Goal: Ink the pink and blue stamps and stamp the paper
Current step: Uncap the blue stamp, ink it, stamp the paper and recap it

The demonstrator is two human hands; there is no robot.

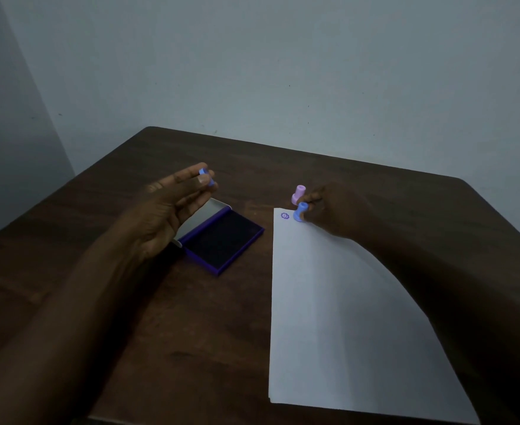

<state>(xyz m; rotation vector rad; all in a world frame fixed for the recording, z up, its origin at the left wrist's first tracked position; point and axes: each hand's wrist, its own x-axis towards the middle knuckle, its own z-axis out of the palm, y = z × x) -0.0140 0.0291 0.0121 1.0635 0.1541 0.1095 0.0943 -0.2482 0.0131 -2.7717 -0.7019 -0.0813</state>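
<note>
A white paper (338,317) lies on the right of the dark wooden table (216,326). Near its top left corner is one purple stamped mark (285,215). My right hand (332,211) grips a blue stamp (300,211) pressed on the paper just right of that mark. A pink stamp (298,193) stands on the table just beyond the paper's top edge, touching my right fingers. My left hand (173,207) hovers above the open purple ink pad (223,240) and pinches a small blue piece (206,177), perhaps a stamp cap, in its fingertips.
The ink pad's lid (205,214) lies open behind the pad, partly hidden by my left hand. A pale wall (283,72) rises right behind the table's far edge. My forearms cross the table's near half.
</note>
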